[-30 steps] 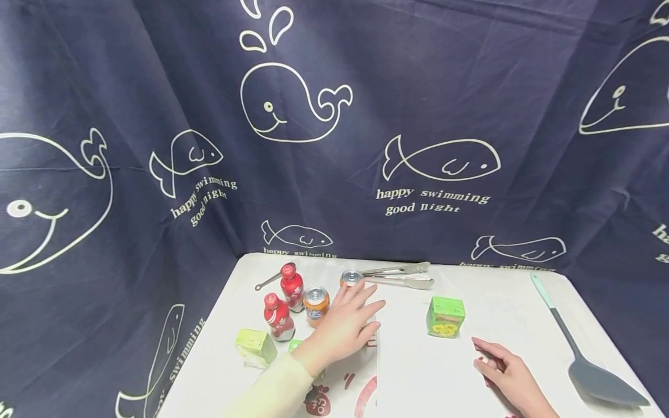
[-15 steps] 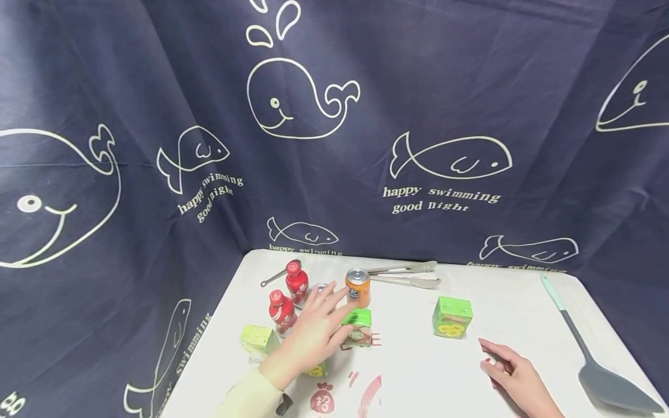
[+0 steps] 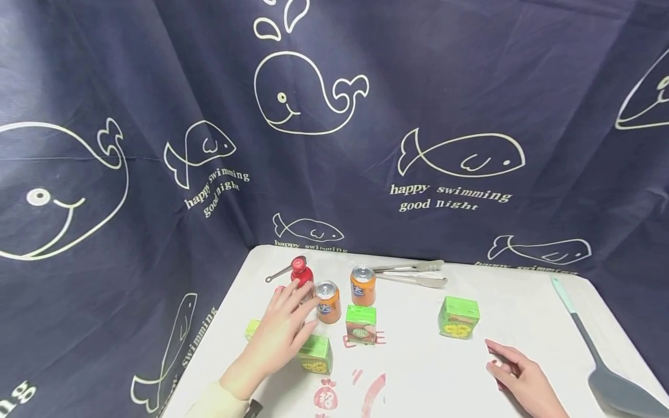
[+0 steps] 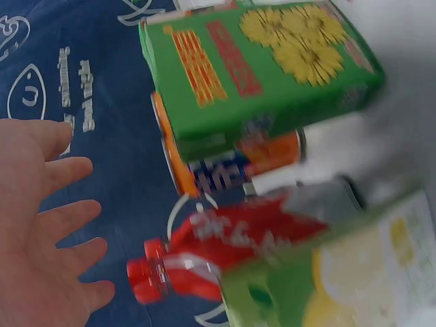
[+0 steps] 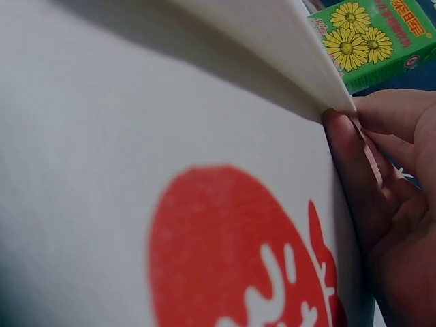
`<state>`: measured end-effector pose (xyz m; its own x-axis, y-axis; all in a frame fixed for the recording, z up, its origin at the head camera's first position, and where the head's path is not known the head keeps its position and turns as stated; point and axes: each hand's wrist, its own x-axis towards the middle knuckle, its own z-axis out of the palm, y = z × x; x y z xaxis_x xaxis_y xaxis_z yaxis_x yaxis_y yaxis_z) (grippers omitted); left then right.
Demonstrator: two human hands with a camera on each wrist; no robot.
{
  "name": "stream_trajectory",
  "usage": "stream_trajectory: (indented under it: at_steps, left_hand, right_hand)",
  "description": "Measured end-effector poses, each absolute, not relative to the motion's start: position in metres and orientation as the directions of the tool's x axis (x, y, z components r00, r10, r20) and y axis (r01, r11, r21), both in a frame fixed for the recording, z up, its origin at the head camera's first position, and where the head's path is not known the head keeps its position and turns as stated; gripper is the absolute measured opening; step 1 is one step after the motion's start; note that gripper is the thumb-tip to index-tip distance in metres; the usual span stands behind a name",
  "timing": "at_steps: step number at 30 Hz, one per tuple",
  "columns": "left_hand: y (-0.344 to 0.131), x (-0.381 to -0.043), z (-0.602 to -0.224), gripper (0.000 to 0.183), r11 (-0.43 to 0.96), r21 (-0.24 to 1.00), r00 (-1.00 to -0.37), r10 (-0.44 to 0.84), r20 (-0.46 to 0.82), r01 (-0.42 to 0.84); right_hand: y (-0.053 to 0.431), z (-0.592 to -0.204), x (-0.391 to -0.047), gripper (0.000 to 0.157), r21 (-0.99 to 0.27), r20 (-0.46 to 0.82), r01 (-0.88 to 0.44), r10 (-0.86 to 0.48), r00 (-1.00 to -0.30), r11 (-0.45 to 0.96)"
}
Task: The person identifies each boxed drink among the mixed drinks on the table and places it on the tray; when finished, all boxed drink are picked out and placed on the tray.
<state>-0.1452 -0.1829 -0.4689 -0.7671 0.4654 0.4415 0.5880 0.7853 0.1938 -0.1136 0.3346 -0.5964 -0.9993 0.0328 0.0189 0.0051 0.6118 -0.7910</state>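
Toward the near edge of the surface (image 3: 528, 296), my right hand (image 3: 522, 377) pinches a white printed sheet (image 5: 102, 157), thumb and fingers narrow about its edge; whether it is a bag or a cloth, I cannot tell. Toward the left edge, my left hand (image 3: 274, 339) hangs over the drinks, its grip spread wide and holding nothing. By my reading, the hold on the sheet is made and no drink is yet in hand; how much is left, the pictures do not settle.

Beside my left thumb stands a flowered carton (image 3: 316, 355), long axis vertical, blossoms facing me. A lemon carton (image 3: 252, 328), largely hidden by my hand, sits nearer the left edge. Along the right edge lies a turner (image 3: 608, 380), blade toward me, handle pointing to the far right corner.

Farther in, a brown-fronted carton (image 3: 361, 326) and a lone green carton (image 3: 459, 317) also stand upright, well apart. Behind them, two orange cans, one front (image 3: 328, 305) and one rear (image 3: 363, 287), stand lids up. A red bottle (image 3: 300, 270) points its cap upward near the far left corner; metal tongs (image 3: 413, 280) lie along the far edge.
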Motion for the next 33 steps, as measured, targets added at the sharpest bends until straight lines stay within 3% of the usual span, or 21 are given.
stream_trajectory:
  at_steps: [15,33]
  left_hand:
    - [-0.247,-0.133,-0.481,0.051,0.851,0.274,-0.843,0.300,0.446,0.447]
    - [-0.286,-0.127,-0.518,0.028,0.742,0.532,-0.891,0.197,0.408,0.408]
  right_hand:
    - [0.335,-0.598,-0.113,0.050,-0.794,0.024,0.003,0.037,-0.999,0.608]
    - [0.334,-0.603,-0.113,0.050,-0.812,0.029,0.000,0.040,-0.999,0.583]
